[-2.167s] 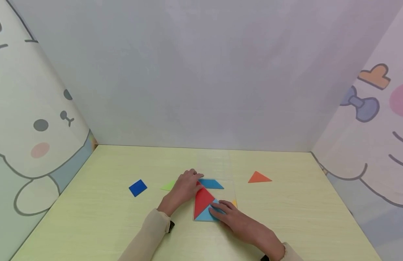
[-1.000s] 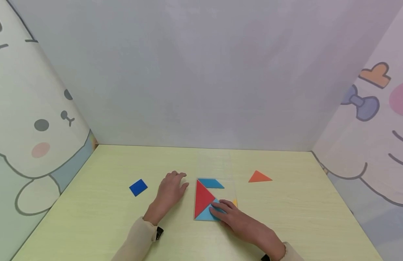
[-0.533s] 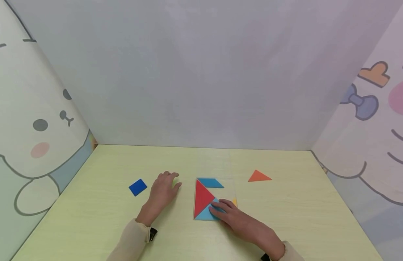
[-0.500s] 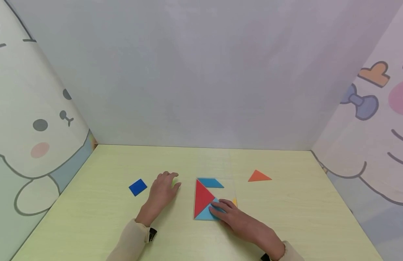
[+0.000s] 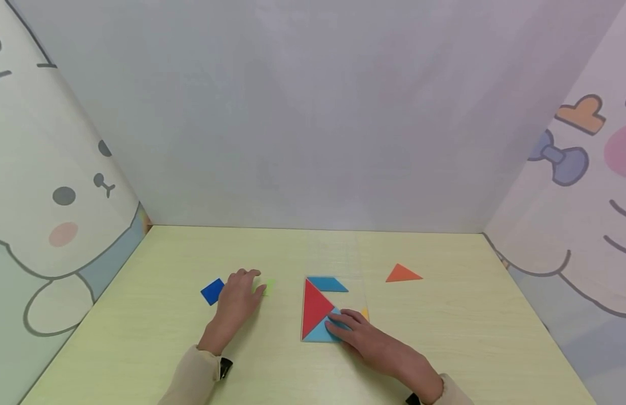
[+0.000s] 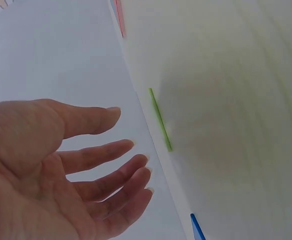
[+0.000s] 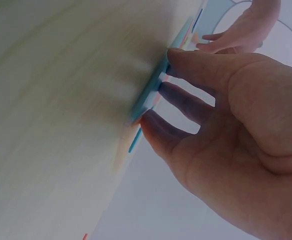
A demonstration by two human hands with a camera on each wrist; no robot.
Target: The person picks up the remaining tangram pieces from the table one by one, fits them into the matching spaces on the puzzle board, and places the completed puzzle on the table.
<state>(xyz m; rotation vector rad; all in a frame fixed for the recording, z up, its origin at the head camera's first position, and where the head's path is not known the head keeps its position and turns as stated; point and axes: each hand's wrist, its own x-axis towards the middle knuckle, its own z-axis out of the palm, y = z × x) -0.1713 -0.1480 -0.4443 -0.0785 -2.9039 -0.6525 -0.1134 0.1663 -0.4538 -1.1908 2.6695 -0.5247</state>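
Note:
My left hand (image 5: 238, 298) hovers over the left part of the table, fingers loosely bent and holding nothing in the left wrist view. It partly covers a lime-green flat piece (image 5: 270, 287) and overlaps the corner of a dark blue square (image 5: 211, 292). In the left wrist view the green piece (image 6: 160, 120) lies apart from the fingertips. My right hand (image 5: 368, 340) rests its fingertips on a light-blue tangram piece (image 5: 319, 333), hiding part of it. Against that piece lies a red triangle (image 5: 315, 309). A blue four-sided piece (image 5: 329, 284) sits just behind them.
A yellow-orange piece (image 5: 365, 314) peeks out behind the right hand. An orange-red triangle (image 5: 402, 274) lies farther right on the pale wooden table (image 5: 444, 326). Faint transparent outlines show behind the blue piece. A grey-white panel (image 5: 313, 140) and printed side panels enclose the table.
My left hand has left the red triangle and moved leftward over the green piece, toward the dark blue square. The right hand has stayed on the light-blue piece.

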